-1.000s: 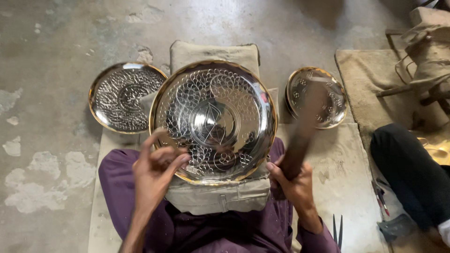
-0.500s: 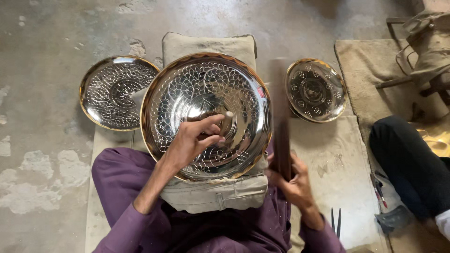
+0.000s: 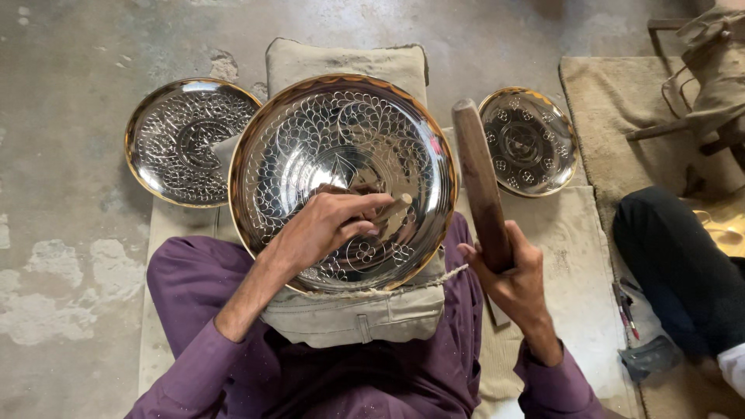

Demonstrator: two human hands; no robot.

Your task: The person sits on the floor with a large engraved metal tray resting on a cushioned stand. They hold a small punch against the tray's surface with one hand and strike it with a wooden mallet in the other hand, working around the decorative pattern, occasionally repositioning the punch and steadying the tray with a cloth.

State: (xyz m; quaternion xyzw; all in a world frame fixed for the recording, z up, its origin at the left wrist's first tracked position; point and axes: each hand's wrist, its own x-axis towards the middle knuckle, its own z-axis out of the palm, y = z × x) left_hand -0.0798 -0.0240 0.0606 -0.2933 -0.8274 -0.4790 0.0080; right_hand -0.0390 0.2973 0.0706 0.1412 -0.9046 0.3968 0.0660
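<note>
A large round engraved metal plate [image 3: 310,124] with a brass rim rests tilted on a beige cushion [image 3: 353,314] over my lap. My left hand [image 3: 330,221] lies on the plate's lower middle, fingers closed around a small chisel [image 3: 396,205] whose tip touches the plate. My right hand [image 3: 508,268] is to the right of the plate and grips a dark wooden mallet [image 3: 479,178], held upright above the plate's right edge.
A second engraved plate [image 3: 178,140] lies on the concrete floor at the left. A smaller engraved plate [image 3: 529,141] lies at the right. Another person's dark-trousered leg [image 3: 675,264] rests on a mat at the right, near small tools [image 3: 625,306].
My left hand moved from the plate's lower rim onto its middle and set the chisel there. My right hand brought the mallet from a slant to nearly upright.
</note>
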